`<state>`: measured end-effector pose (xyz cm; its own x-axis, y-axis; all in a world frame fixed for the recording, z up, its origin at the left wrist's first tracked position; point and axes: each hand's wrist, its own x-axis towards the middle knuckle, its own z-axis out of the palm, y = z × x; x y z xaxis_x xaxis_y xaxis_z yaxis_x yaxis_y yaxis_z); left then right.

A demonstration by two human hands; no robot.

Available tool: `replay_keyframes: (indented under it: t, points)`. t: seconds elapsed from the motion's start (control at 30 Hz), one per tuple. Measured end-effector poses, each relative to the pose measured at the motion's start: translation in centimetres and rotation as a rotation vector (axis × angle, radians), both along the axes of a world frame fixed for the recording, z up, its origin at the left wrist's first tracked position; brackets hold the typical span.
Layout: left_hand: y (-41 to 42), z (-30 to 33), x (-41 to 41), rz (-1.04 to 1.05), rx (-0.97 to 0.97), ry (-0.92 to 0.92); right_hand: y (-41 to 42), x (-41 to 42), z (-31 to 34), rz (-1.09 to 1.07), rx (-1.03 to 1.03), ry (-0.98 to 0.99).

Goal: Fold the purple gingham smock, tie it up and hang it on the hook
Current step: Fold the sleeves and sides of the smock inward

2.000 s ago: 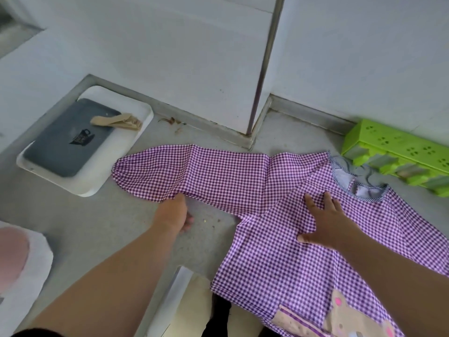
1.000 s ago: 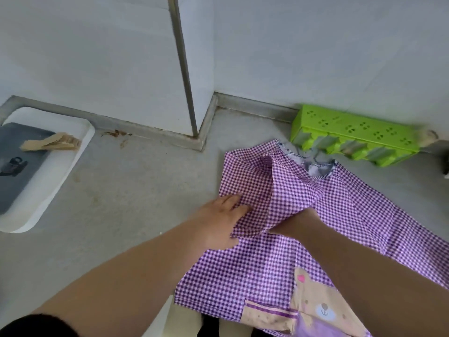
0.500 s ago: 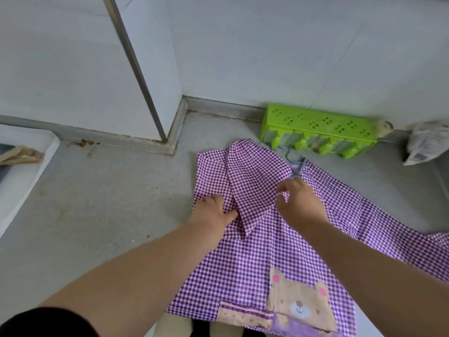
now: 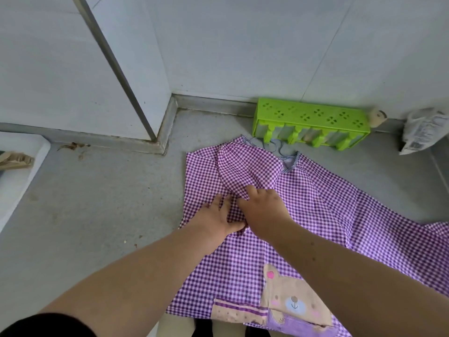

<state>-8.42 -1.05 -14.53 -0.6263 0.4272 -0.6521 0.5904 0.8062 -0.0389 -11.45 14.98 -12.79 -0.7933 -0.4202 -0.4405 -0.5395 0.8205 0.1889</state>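
With the left sleeve now folded in across the chest of the smock (image 4: 323, 210), which lies spread on the grey floor (image 4: 97, 215), my left hand (image 4: 216, 218) and right hand (image 4: 263, 207) press it flat, fingers spread, leaving the right sleeve still to fold.

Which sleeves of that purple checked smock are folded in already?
Only one. The smock's sleeve on the person's left lies folded across the chest under the left hand and right hand; the other sleeve still stretches out sideways.
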Motion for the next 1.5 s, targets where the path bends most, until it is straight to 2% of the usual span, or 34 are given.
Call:
replay_keyframes:
  t: [0.27, 0.47, 0.6, 0.7, 0.83, 0.9, 1.03, 1.1, 1.2, 1.37, 1.5]
  points:
    - [0.5, 0.3, 0.0, -0.06, -0.117, -0.016, 2.7, -1.7, 1.7, -0.007, 0.231, 0.092]
    - [0.7, 0.3, 0.0, 0.008, -0.102, -0.065, 7.0, -1.4, 3.7, -0.182, 0.389, -0.063]
    - [0.8, -0.2, 0.0, 0.021, -0.103, -0.06, 9.6, -0.3, 3.8, -0.397, 0.278, -0.139]
    - [0.8, -0.5, 0.1, 0.018, -0.106, -0.049, 11.2, 0.2, 4.1, -0.423, 0.28, -0.177]
    - [0.6, -0.7, 0.3, 0.019, -0.097, -0.042, 14.3, 0.7, 3.9, -0.584, 0.242, -0.182]
    - [0.7, -0.7, 0.3, 0.011, -0.087, -0.032, 15.7, 1.0, 3.4, -0.55, 0.179, -0.142]
    - [0.8, -0.5, 0.1, 0.019, -0.075, -0.029, 16.6, 2.6, 1.7, -0.466, -0.093, -0.114]
    - [0.9, -0.3, -0.2, 0.03, -0.07, -0.027, 16.6, 3.6, 0.8, -0.412, -0.124, -0.174]
    - [1.3, 0.1, -0.6, 0.045, -0.076, -0.018, 16.6, 4.7, 0.1, -0.459, -0.089, -0.252]
    - [2.4, 1.0, -0.4, -0.062, 0.001, 0.018, 17.4, 5.5, -0.8, -0.552, -0.178, -0.275]
    - [3.6, 0.9, 0.1, -0.048, 0.032, -0.031, 18.2, 4.6, -1.1, -0.595, -0.261, -0.256]
